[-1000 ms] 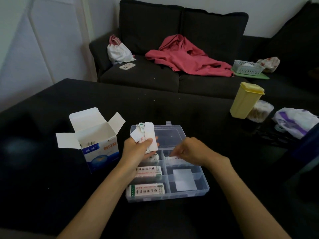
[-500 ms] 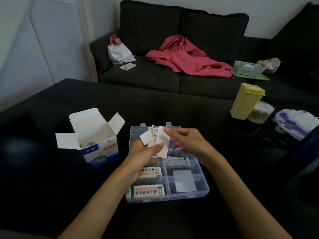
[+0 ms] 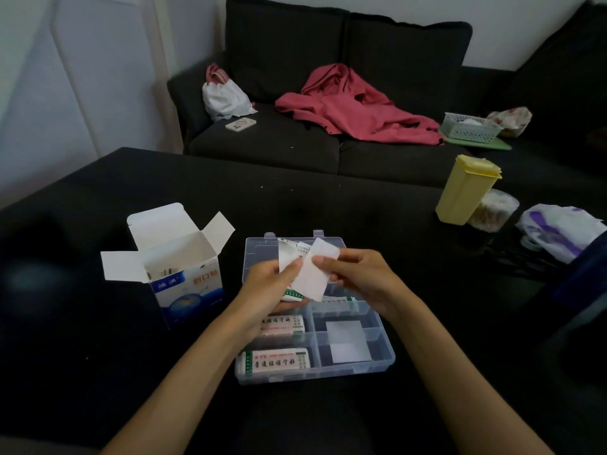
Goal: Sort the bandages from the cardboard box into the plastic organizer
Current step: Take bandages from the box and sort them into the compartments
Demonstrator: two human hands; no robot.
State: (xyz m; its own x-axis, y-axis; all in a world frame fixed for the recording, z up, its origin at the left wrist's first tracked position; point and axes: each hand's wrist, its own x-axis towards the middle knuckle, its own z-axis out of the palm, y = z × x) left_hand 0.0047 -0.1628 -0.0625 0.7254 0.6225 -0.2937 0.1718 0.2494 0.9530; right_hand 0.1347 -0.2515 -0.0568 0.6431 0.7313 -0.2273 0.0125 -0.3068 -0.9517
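Pinching bandages [image 3: 311, 274], both hands [image 3: 267, 287] over organizer [image 3: 384, 362].

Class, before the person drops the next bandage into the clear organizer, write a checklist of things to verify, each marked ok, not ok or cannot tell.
1. Left hand grips the stack of white bandages: ok.
2. Right hand pinches the square white bandage: ok.
3. That bandage fully free of the stack: cannot tell.
4. Clear plastic organizer open, lid back: ok.
5. Matching square pad compartment unobstructed: ok.
6. White-and-blue cardboard box emptied: not ok, strips still show inside.
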